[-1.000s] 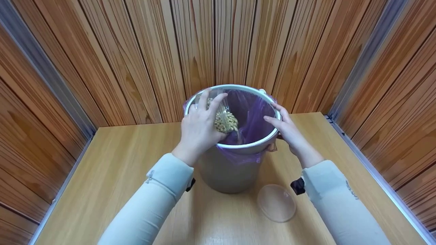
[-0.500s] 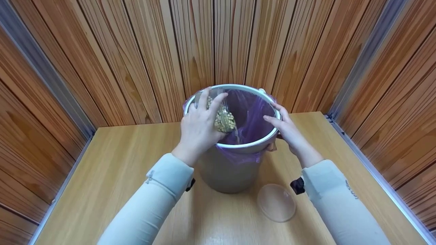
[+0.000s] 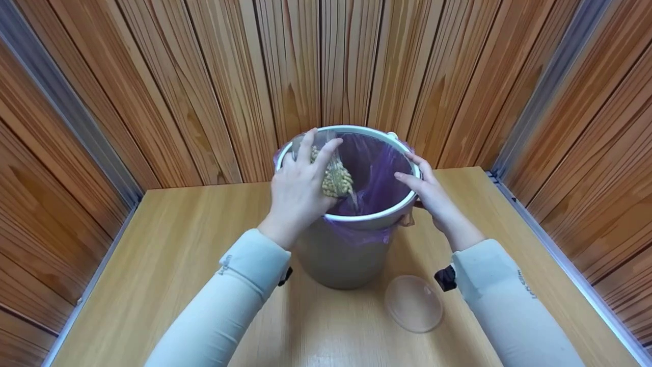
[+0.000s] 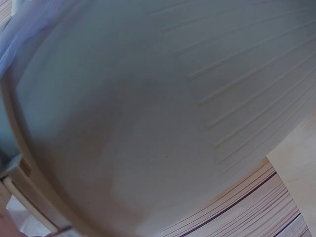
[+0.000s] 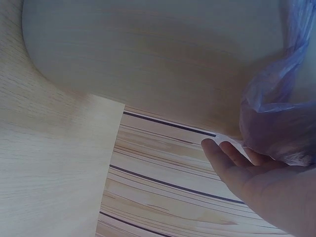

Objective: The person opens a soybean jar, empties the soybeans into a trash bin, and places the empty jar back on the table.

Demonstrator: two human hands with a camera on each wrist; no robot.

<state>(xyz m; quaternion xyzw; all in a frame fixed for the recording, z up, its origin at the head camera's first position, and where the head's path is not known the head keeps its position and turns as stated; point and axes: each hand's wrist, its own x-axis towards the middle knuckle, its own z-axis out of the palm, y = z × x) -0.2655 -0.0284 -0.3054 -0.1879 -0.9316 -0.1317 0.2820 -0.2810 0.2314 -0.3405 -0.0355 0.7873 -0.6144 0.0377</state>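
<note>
In the head view my left hand (image 3: 300,191) grips a clear plastic container (image 3: 323,137), tilted on its side over the mouth of a trash bin (image 3: 346,260). Small pale-yellow pieces (image 3: 336,183), like beans or nuts, lie against its lower side. Part of the container is hidden behind my fingers. My right hand (image 3: 433,196) holds the bin's white rim (image 3: 374,132) at the right, thumb over the inner edge. In the right wrist view its other fingers (image 5: 222,158) reach along the outside, beside the bunched purple bag (image 5: 276,98). The left wrist view shows mostly the bin's grey wall (image 4: 123,123).
A purple liner (image 3: 382,178) lines the bin and folds over its rim. On the wooden table (image 3: 204,239), a round translucent lid (image 3: 413,304) lies in front of the bin, to the right. Wood-panelled walls (image 3: 346,61) enclose the back and sides.
Both hands stay in nearly the same place. The pieces inside the tilted container shift slightly between frames.
</note>
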